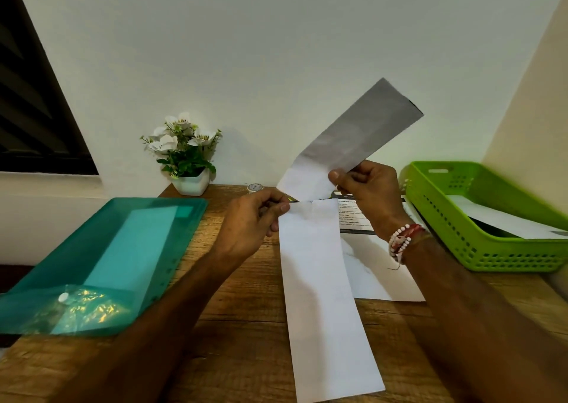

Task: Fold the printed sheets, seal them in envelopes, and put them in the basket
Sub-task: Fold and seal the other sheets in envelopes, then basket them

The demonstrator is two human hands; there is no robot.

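Envelope (319,295), long and white, runs from the table's (239,341) near edge straight away from the person. At its far end the left hand (252,221) pinches one corner of the mouth between thumb and curled fingers. Just to the right, the right hand (365,193) pinches the folded sheet (353,138) by its lower part, thumb in front. The sheet slants up and to the right, toward the table's far right corner. Its lower end sits at the envelope's mouth; whether it has entered cannot be told. The two long axes meet at an angle rather than in line. The next move likely calls for the right hand to swing the sheet down into line with the envelope so it can slide in, with the left hand holding the mouth open. Printed sheets (378,276) lie flat under the envelope's right side. At the table's right edge stands the green basket (507,258), a second envelope (507,221) lying in it. A teal folder (107,264) overhangs the left edge; a tape roll (255,187) and a flower pot (190,181) stand at the far edge.
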